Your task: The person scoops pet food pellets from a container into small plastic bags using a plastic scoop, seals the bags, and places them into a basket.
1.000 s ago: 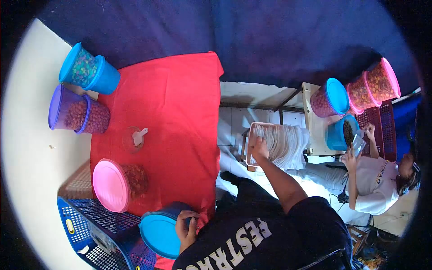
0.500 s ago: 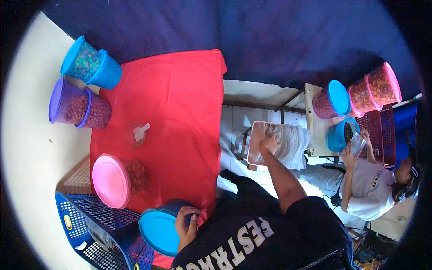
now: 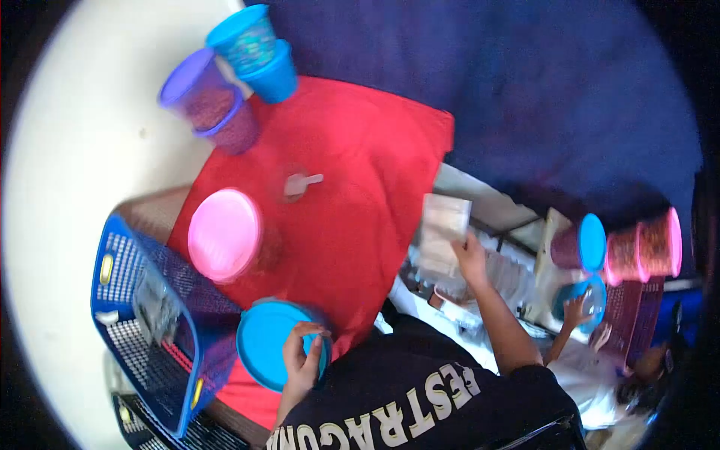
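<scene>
My right hand [image 3: 470, 259] grips the lower edge of a flat, whitish see-through plastic pouch [image 3: 445, 232], raised beside the red cloth. Below it, partly hidden by my forearm, are stacked clear plastic pouches [image 3: 510, 279] with the pink basket [image 3: 454, 304] under them. My left hand [image 3: 304, 355] has its fingers curled over the side of a tub with a blue lid [image 3: 271, 346] at the table's near edge. Farther up the cloth lie a white scoop [image 3: 302, 183] and a tub with a pink lid [image 3: 224, 235].
Purple [image 3: 206, 97] and blue tubs [image 3: 259, 56] stand at the far left of the red-clothed table [image 3: 360, 172]. A blue basket [image 3: 150, 330] is on the left. At right, a co-worker's hand [image 3: 576, 309] is by a blue tub, near pink-lidded tubs [image 3: 641, 247].
My right hand has come up out of the pink basket with a plastic pouch, moving toward the red cloth. My left hand stays at the blue-lidded tub. The view has turned.
</scene>
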Motion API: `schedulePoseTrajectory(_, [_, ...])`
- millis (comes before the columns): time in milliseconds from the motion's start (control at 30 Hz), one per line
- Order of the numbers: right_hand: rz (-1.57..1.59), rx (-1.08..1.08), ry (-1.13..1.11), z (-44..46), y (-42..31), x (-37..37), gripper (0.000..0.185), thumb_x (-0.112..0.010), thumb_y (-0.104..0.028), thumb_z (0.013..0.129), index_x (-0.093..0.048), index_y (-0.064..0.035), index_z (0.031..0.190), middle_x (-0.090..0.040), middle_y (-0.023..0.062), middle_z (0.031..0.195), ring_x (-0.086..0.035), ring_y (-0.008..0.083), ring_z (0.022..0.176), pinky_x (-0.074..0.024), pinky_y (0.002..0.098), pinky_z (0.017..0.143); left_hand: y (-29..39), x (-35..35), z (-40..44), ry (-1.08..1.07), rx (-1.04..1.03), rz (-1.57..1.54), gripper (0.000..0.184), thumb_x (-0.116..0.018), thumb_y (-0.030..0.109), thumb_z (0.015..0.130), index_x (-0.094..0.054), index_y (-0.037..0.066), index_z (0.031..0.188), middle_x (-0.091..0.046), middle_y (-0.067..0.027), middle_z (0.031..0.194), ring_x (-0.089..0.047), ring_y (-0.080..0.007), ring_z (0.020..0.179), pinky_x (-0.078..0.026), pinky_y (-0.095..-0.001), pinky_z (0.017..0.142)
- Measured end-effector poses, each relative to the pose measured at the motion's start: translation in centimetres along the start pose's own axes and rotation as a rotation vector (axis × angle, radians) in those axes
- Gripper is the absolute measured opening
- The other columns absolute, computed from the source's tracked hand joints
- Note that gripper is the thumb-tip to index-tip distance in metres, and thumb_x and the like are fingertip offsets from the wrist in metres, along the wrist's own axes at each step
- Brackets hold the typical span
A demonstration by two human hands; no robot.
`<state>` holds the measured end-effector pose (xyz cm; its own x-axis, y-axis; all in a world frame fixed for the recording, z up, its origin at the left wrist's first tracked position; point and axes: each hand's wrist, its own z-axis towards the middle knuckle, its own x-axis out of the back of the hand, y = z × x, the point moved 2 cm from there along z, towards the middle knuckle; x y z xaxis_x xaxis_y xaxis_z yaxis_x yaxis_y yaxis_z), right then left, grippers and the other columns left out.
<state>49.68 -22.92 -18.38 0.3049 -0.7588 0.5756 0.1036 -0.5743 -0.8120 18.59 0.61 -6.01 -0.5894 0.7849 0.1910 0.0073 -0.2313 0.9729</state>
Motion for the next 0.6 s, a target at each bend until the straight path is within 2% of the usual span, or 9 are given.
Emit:
schedulePoseTrajectory(33, [0.065, 0.033, -0.106, 0.7, -1.2, -1.9, 0.033, -0.064, -0.025, 0.087, -0.060, -0.0021, 0.110, -0.067, 0.0181, 0.088, -0.065, 0.0274, 0.078, -0.0487, 0.0369, 0.071, 0.2, 0.3, -0.5, 0.028, 0.026, -0.017, 0.012, -0.054, -0.005, 0.085, -0.057, -0.001, 0.096, -0.062, -0.0131, 0.091, -0.059, -0.0224, 0.085, -0.045, -0.0321, 0.081])
schedulePoseTrajectory(67, [-0.052, 0.025, -0.176, 1.4, -3.0, -4.0, 0.030, -0.065, -0.024, 0.087, -0.061, -0.0025, 0.106, -0.066, 0.0150, 0.083, -0.063, 0.0197, 0.077, -0.0484, 0.0334, 0.070, 0.4, 0.7, -1.2, 0.084, 0.023, -0.012, 0.012, -0.054, -0.005, 0.085, -0.057, -0.001, 0.096, -0.062, -0.0131, 0.091, -0.059, -0.0224, 0.085, -0.045, -0.0321, 0.081])
schedulePoseTrajectory(133, [0.291, 0.150, -0.441, 3.0, -4.0, -10.0, 0.028, -0.067, -0.020, 0.085, -0.061, -0.0035, 0.105, -0.065, 0.0154, 0.082, -0.064, 0.0216, 0.078, -0.0486, 0.0341, 0.070, 0.7, 1.6, -2.5, 0.129, 0.015, 0.026, 0.012, -0.053, -0.005, 0.085, -0.057, -0.001, 0.096, -0.062, -0.0131, 0.091, -0.059, -0.0228, 0.086, -0.045, -0.0319, 0.080])
schedulePoseTrajectory(267, [0.292, 0.367, -0.636, 3.6, -7.3, -19.4, 0.030, -0.072, -0.017, 0.081, -0.058, -0.0021, 0.103, -0.067, 0.0161, 0.084, -0.065, 0.0240, 0.078, -0.0493, 0.0355, 0.068, 1.5, 3.9, -5.8, 0.317, 0.048, 0.112, 0.012, -0.054, -0.004, 0.085, -0.057, 0.000, 0.096, -0.062, -0.0120, 0.091, -0.060, -0.0223, 0.087, -0.045, -0.0317, 0.081])
schedulePoseTrajectory(333, [-0.037, 0.405, -0.513, 3.5, -8.4, -21.1, 0.029, -0.072, -0.011, 0.078, -0.055, -0.0022, 0.100, -0.065, 0.0206, 0.085, -0.064, 0.0354, 0.081, -0.0491, 0.0399, 0.069, 1.9, 4.8, -7.7, 0.421, 0.054, 0.140, 0.012, -0.054, -0.003, 0.086, -0.058, 0.001, 0.097, -0.062, -0.0120, 0.091, -0.060, -0.0222, 0.087, -0.045, -0.0319, 0.081])
schedulePoseTrajectory(433, [-0.266, 0.464, -0.546, 4.3, -8.4, -22.1, 0.028, -0.070, -0.014, 0.079, -0.055, -0.0008, 0.099, -0.064, 0.0217, 0.084, -0.062, 0.0401, 0.082, -0.0485, 0.0459, 0.069, 2.1, 5.3, -10.2, 0.553, 0.098, 0.171, 0.012, -0.055, -0.002, 0.087, -0.058, 0.001, 0.098, -0.062, -0.0122, 0.092, -0.061, -0.0224, 0.088, -0.046, -0.0323, 0.081])
schedulePoseTrajectory(500, [-0.252, 0.616, -0.542, 4.7, -8.2, -21.5, 0.025, -0.068, -0.015, 0.081, -0.059, -0.0002, 0.099, -0.062, 0.0236, 0.090, -0.059, 0.0412, 0.090, -0.0471, 0.0470, 0.076, 1.8, 5.0, -11.6, 0.611, 0.172, 0.221, 0.011, -0.056, 0.002, 0.089, -0.059, 0.001, 0.100, -0.063, -0.0126, 0.094, -0.062, -0.0237, 0.091, -0.047, -0.0334, 0.081])
schedulePoseTrajectory(533, [-0.266, 0.807, -0.460, 4.4, -8.4, -20.8, 0.021, -0.065, -0.014, 0.082, -0.061, 0.0005, 0.098, -0.060, 0.0232, 0.098, -0.055, 0.0399, 0.099, -0.0442, 0.0480, 0.082, 0.8, 4.4, -12.5, 0.636, 0.185, 0.161, 0.011, -0.058, 0.005, 0.089, -0.059, 0.001, 0.100, -0.063, -0.0126, 0.095, -0.062, -0.0243, 0.092, -0.047, -0.0341, 0.082])
schedulePoseTrajectory(600, [-0.253, 0.917, -0.387, 5.3, -8.7, -20.8, 0.018, -0.061, -0.013, 0.086, -0.061, 0.0013, 0.096, -0.056, 0.0222, 0.105, -0.054, 0.0363, 0.099, -0.0426, 0.0441, 0.086, 1.0, 4.3, -12.7, 0.684, 0.191, 0.167, 0.014, -0.060, 0.009, 0.089, -0.059, 0.001, 0.101, -0.062, -0.0124, 0.097, -0.061, -0.0253, 0.095, -0.047, -0.0353, 0.084])
